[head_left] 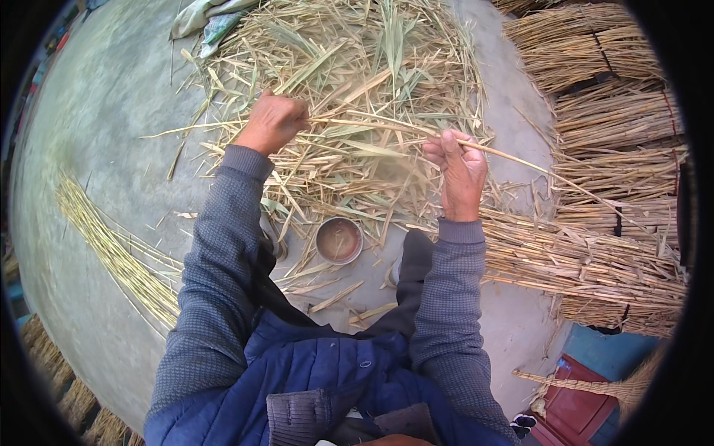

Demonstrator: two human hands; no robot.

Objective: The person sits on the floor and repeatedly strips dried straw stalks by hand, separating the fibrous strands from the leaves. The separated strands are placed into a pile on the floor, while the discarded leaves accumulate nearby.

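So there's one long, thin, straw-coloured stalk [513, 157] strung between both hands, above and beyond the round metal bowl with the reddish-brown inside [349, 227].

Left hand [279, 119], past the bowl and to its left, is curled into a closed fist around it, back of the hand up. Right hand [457, 163], past the bowl and to its right, has a lighter grip: thumb pressed against bent fingers, stalk pinched between, palm side partly showing. Forearms reach out either side of the bowl.

My two cents: anchor firmly with the left, pinch just snug with the right, keep light tension along the stalk's line. Bend it hard and it'd probably crack.
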